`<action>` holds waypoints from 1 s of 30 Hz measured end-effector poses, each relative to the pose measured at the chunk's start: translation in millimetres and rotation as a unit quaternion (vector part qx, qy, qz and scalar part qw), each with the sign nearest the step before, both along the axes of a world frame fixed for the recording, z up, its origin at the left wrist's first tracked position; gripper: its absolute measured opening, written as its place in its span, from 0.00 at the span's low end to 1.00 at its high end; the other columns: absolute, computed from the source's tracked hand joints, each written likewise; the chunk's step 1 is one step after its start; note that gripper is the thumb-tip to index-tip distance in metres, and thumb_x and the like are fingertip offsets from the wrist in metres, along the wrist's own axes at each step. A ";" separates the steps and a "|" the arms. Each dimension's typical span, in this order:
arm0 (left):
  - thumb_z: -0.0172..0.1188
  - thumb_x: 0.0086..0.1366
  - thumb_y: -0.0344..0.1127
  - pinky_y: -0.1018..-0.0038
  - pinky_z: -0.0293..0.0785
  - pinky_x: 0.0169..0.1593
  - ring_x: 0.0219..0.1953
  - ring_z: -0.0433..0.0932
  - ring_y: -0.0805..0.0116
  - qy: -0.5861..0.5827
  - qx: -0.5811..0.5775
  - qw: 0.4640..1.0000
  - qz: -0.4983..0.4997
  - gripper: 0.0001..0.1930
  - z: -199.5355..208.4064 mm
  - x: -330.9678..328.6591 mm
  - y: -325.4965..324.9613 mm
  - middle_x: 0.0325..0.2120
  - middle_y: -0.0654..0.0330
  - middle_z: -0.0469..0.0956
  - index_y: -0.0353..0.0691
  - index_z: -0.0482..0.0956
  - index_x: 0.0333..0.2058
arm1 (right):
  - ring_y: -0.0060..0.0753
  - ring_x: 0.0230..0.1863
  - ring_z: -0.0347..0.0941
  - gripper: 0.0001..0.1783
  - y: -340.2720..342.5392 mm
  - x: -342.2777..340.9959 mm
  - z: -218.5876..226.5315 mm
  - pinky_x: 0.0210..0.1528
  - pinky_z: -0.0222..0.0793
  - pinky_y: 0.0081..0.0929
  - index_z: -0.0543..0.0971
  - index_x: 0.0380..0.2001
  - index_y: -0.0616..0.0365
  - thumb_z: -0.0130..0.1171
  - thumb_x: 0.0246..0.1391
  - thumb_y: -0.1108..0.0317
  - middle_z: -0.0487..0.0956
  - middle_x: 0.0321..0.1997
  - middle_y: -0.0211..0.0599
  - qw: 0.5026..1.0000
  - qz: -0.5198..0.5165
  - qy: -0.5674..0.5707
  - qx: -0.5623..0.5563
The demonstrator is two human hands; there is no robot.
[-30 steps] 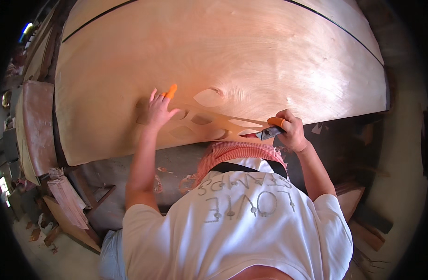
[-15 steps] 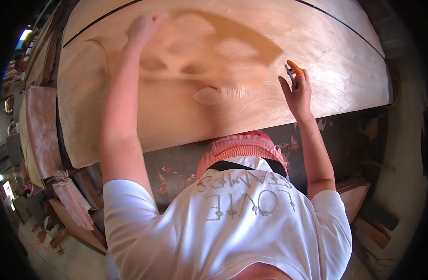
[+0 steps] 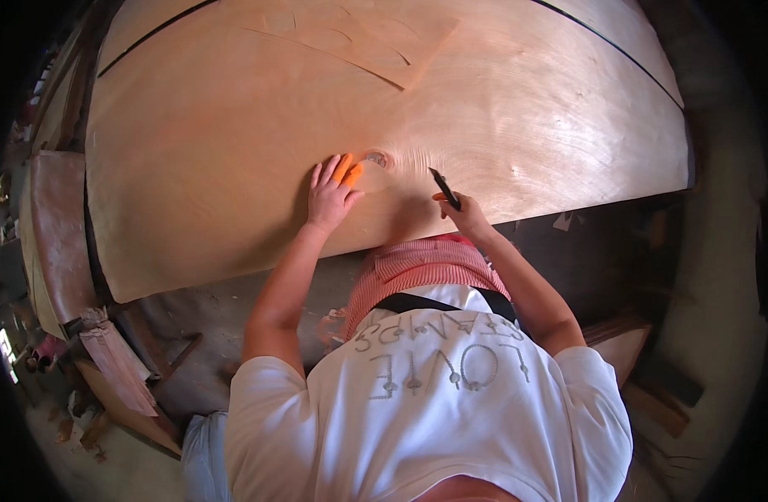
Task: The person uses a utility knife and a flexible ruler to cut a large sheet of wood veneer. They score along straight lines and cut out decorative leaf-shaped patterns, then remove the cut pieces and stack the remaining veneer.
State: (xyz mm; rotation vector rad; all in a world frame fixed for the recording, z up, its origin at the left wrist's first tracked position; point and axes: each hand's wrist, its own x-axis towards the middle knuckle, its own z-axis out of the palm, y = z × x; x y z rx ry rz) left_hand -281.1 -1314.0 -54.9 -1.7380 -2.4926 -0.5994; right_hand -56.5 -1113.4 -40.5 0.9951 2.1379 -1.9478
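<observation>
A wide pale wood veneer sheet [image 3: 233,192] lies in front of me, with a small oval knot hole [image 3: 376,159] near its middle. My left hand [image 3: 330,194] rests on the sheet just left of the hole, fingers spread, with orange covers on two fingers. A slim black knife [image 3: 444,188] is gripped in my right hand [image 3: 466,216]; its tip points up and left over the sheet, to the right of the hole. Farther off lies a thinner veneer piece [image 3: 426,54] with curved cutouts.
Dark straight lines cross the far part of the sheet at left and right. A brownish panel [image 3: 62,238] stands to the left, with a bundle of veneer strips [image 3: 116,360] below it. Wood boards [image 3: 618,339] lean at the lower right.
My left hand has come down from the far side to beside the hole, leaving the veneer piece at the far side. My right hand has moved left with the knife, toward the hole.
</observation>
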 end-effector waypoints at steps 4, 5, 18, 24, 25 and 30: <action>0.63 0.46 0.41 0.56 0.55 0.55 0.53 0.63 0.60 0.021 0.068 0.997 0.032 0.11 -14.1 10.0 0.5 0.46 0.58 0.69 0.45 0.78 0.27 | 0.19 0.22 0.66 0.18 -14.7 -31.1 -10.0 0.25 0.63 0.18 0.74 0.36 0.66 0.56 0.49 0.61 0.71 0.20 0.29 0.999 0.002 -0.029 -0.023; 0.64 0.45 0.41 0.56 0.56 0.56 0.53 0.64 0.61 0.016 0.084 0.996 0.035 0.10 -15.1 13.5 1.2 0.45 0.58 0.70 0.45 0.78 0.26 | 0.18 0.20 0.65 0.18 -18.1 -39.1 -12.3 0.24 0.61 0.17 0.75 0.36 0.65 0.57 0.48 0.60 0.70 0.19 0.28 0.999 -0.005 -0.037 -0.020; 0.54 0.53 0.50 0.52 0.44 0.59 0.60 0.51 0.58 -0.007 -0.007 0.992 0.122 0.29 -19.4 12.5 18.8 0.57 0.55 0.57 0.41 0.64 0.51 | 0.09 0.11 0.49 0.10 3.3 -4.2 0.8 0.13 0.42 0.14 0.73 0.24 0.52 0.57 0.49 0.59 0.59 0.12 0.16 0.978 -0.137 -0.102 -0.116; 0.60 0.49 0.42 0.52 0.52 0.56 0.55 0.61 0.59 0.018 0.121 0.987 0.107 0.11 -24.0 5.1 23.6 0.43 0.57 0.71 0.41 0.76 0.26 | 0.11 0.10 0.48 0.11 13.0 36.0 -1.3 0.12 0.41 0.15 0.70 0.19 0.50 0.57 0.49 0.61 0.59 0.11 0.17 0.961 -0.197 -0.093 -0.173; 0.61 0.48 0.40 0.52 0.53 0.56 0.54 0.62 0.60 0.018 0.132 0.986 0.101 0.10 -21.4 3.3 24.1 0.42 0.57 0.72 0.41 0.75 0.24 | 0.12 0.09 0.48 0.11 10.4 37.8 -2.4 0.12 0.40 0.15 0.70 0.19 0.51 0.57 0.49 0.61 0.58 0.10 0.17 0.958 -0.212 -0.093 -0.171; 0.62 0.48 0.38 0.56 0.56 0.55 0.50 0.67 0.61 0.032 0.189 0.974 0.124 0.09 -4.9 -9.9 29.7 0.36 0.58 0.74 0.42 0.74 0.18 | 0.11 0.10 0.48 0.09 7.8 32.3 -4.8 0.12 0.41 0.15 0.71 0.23 0.52 0.57 0.49 0.61 0.58 0.10 0.17 0.958 -0.217 -0.069 -0.175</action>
